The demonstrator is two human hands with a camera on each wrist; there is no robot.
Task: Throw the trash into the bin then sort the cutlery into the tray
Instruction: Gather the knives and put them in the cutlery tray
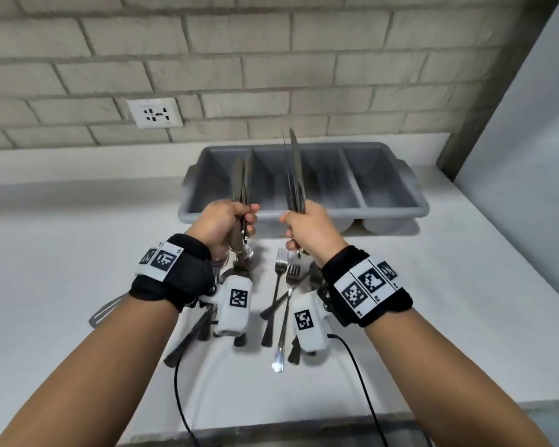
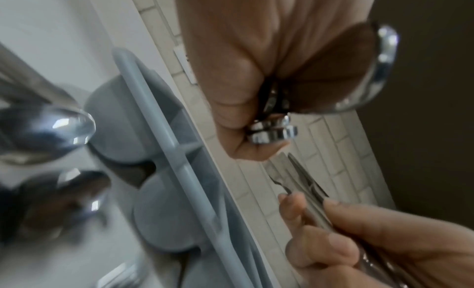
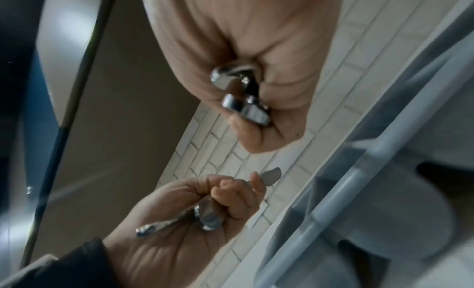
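Observation:
A grey cutlery tray (image 1: 304,216) with several long compartments stands at the back of the white counter. Just in front of it my left hand (image 1: 226,221) grips a bundle of table knives (image 1: 240,182) upright, blades up. Beside it, my right hand (image 1: 307,227) grips a second bundle of knives (image 1: 296,175) the same way. In the left wrist view the left hand (image 2: 238,93) wraps the shiny handle ends (image 2: 271,131). The right wrist view shows the right hand (image 3: 269,69) round its handle ends (image 3: 245,107). No bin is in view.
Forks (image 1: 281,266), spoons and dark-handled pieces lie in a loose pile on the counter under my wrists. A slotted spatula (image 1: 105,312) sticks out at the pile's left. A brick wall with a socket (image 1: 155,112) rises behind the tray. The counter's front edge (image 1: 271,424) is near me.

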